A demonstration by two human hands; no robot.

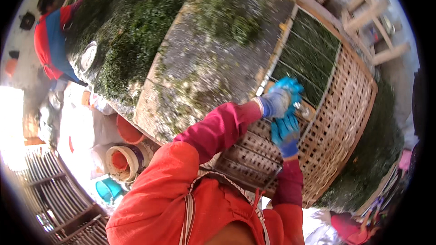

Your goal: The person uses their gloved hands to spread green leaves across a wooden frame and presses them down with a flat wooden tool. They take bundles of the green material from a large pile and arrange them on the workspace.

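Note:
Both my hands are in blue-and-grey gloves at the near end of a long frame (316, 50), whose sections hold dark green plant material. My left hand (281, 97) is closed over a wooden bar (309, 112) crossing that end, and its fingers partly hide the bar. A shiny metal piece shows on the bar between the hands. Just nearer me, my right hand (286, 134) has its fingers apart and bent toward the bar; its palm is hidden. Beneath lies a woven slatted rack (347, 104). Left of the frame, a loose green heap (229, 13) lies on a wet grey board (190, 66).
A larger green pile (131, 22) covers the far left, where a co-worker in red and blue (54, 41) bends. Buckets (127, 161) and a teal pail (108, 189) stand lower left. A wooden stool (374, 22) is at the far right. Another green pile (377, 154) lies right of the rack.

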